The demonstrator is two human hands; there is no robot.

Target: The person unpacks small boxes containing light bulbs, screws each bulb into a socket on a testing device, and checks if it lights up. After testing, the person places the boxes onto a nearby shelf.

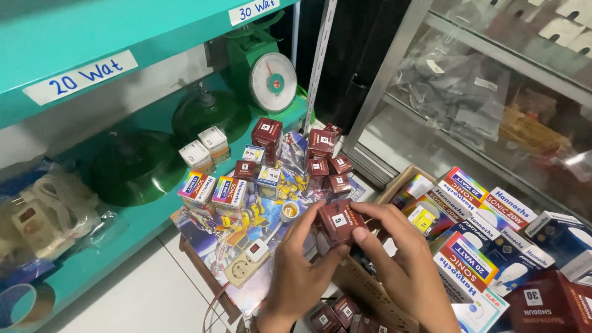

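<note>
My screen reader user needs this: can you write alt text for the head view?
Both hands, left hand and right hand, hold a small dark red box above a low table with similar boxes and a power strip, beside teal shelves.

You held a small dark red box between both hands: your left hand gripped its near left edge, your right hand closed over its right side, thumb on the front face. Just beyond your fingertips, more dark red boxes stood stacked on a low table with a cartoon-print top. Left of your left hand lay a cream power strip. Right of your right hand, colourful bulb boxes crowded together. Further off, a green weighing scale sat on the teal shelf.
</note>
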